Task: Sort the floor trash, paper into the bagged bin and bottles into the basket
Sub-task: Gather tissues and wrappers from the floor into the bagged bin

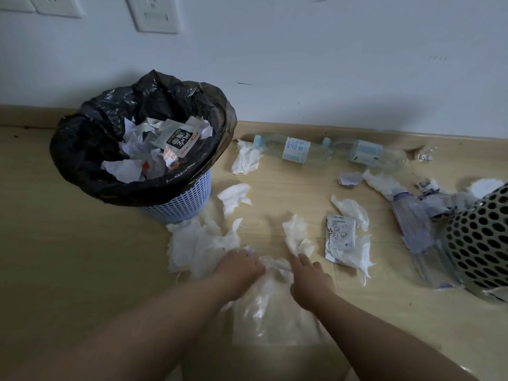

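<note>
Low at six o'clock the left hand [242, 264] curled its fingers over the crumpled top of a clear plastic bag [272, 312], and the right hand [309, 279] lay just beside it, fingers fairly straight, tips touching a white tissue [298, 237]. The bagged bin [79, 149] — part-filled with paper — stood at ten o'clock. Two bottles [294, 149] lay by the wall at one o'clock, and a third bottle [415, 224] lay just beside the basket [478, 243] at three o'clock.

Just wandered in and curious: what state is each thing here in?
Bin: upright, bagged, part full of paper.
Bottles: lying on the floor.
Basket: contents unseen.
Tissues: crumpled, scattered.
Left hand: gripping clear bag.
Right hand: fingers straight, holding nothing.
</note>
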The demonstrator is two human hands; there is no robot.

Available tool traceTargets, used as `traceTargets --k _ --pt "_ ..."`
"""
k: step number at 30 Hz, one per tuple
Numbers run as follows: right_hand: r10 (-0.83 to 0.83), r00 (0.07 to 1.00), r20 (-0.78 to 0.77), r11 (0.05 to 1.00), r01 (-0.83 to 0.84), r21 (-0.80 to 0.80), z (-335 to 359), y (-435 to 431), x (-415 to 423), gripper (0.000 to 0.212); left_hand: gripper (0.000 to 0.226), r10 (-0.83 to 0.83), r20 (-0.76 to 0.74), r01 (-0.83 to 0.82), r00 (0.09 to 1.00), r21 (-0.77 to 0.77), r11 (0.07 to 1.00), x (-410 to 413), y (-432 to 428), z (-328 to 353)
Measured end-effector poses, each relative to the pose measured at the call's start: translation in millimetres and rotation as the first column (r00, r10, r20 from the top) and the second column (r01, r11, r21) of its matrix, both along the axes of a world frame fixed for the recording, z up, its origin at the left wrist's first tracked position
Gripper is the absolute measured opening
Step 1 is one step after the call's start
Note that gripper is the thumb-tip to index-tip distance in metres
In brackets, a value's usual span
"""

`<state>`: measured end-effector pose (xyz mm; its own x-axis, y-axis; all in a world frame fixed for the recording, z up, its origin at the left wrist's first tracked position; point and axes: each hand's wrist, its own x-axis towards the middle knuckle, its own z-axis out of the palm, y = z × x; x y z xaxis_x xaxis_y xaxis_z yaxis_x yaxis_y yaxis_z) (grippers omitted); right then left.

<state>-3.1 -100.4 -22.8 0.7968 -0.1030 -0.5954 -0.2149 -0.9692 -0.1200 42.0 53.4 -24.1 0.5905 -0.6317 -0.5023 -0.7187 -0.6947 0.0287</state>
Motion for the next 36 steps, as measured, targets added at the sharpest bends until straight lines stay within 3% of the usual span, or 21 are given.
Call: traceTargets --k 2,5,8,11,14,16,20,22,24,26,27,28,30,33,36 --pt "-0.005 1.000 -0.002 1.000 0.005 -0.004 0.3 1.5 0.1 0.046 0.032 0.059 -0.015 -0.059 0.998 -0.001 0.998 7.6 6.6 1.5" --pt "-0.015 1.000 -0.014 1.000 0.015 -0.006 0.9 0.8 6.2 0.044 0.022 0.274 -0.123 -0.287 0.954 -0.095 0.953 18.8 13.1 8.0" --pt "-0.078 0.996 0.035 0.997 0.079 -0.015 2.1 -1.0 12.4 0.041 0.022 0.438 -0.288 -0.512 0.852 -0.275 0.814 34.0 13.1 15.4" --pt "-0.113 0.955 0.276 0.993 0.121 -0.013 4.9 -0.7 13.2 0.033 0.033 0.509 -0.451 -0.673 0.733 -0.377 0.636 49.1 12.4 25.7" --pt "0.038 0.906 0.421 0.999 -0.035 -0.017 3.1 6.6 6.3 0.029 0.028 0.568 -0.558 -0.795 0.605 -0.387 0.467 57.8 17.6 30.6" --pt "0.155 0.909 0.386 0.983 -0.179 0.028 -2.8 15.5 -2.1 0.031 0.020 0.583 -0.556 -0.805 0.593 -0.389 0.448 59.7 24.0 30.4" --pt "0.394 0.911 0.119 0.914 -0.402 0.049 -13.7 23.5 -17.7 0.051 0.014 0.603 -0.492 -0.778 0.628 -0.411 0.475 62.9 37.5 31.5" --pt "0.413 0.906 0.092 0.910 -0.413 -0.022 -13.5 21.8 -15.5 0.054 0.018 0.597 -0.434 -0.738 0.674 -0.423 0.526 64.2 45.5 33.4" --pt "0.372 0.924 0.091 0.927 -0.364 -0.092 -11.2 16.7 -7.9 0.051 0.014 0.531 -0.334 -0.627 0.778 -0.383 0.678 60.5 51.6 35.2" --pt "0.299 0.951 0.074 0.945 -0.285 -0.161 -8.9 9.3 1.9 0.049 0.008 0.301 -0.150 -0.331 0.942 -0.258 0.908 51.5 56.9 34.3" --pt "0.261 0.964 0.060 0.950 -0.245 -0.194 -7.8 5.0 6.5 0.048 0.013 0.133 -0.087 -0.146 0.987 -0.172 0.974 45.5 59.2 31.0" --pt "0.221 0.974 0.043 0.953 -0.206 -0.223 -6.9 0.5 10.1 0.048 0.019 -0.024 -0.064 0.018 0.998 -0.091 0.996 38.9 62.1 25.3" --pt "0.137 0.990 0.026 0.957 -0.126 -0.261 -5.3 -8.0 13.7 0.048 0.034 -0.174 -0.080 0.175 0.981 0.010 0.984 25.8 67.8 11.6" --pt "0.071 0.994 0.081 0.960 -0.046 -0.276 -2.6 -13.0 13.2 0.046 0.055 -0.177 -0.091 0.184 0.980 0.068 0.981 12.7 73.8 -6.4" --pt "0.074 0.982 0.174 0.971 -0.031 -0.238 -1.4 -5.6 11.0 0.041 0.050 -0.153 -0.110 0.161 0.982 0.071 0.984 8.6 71.1 -15.0"
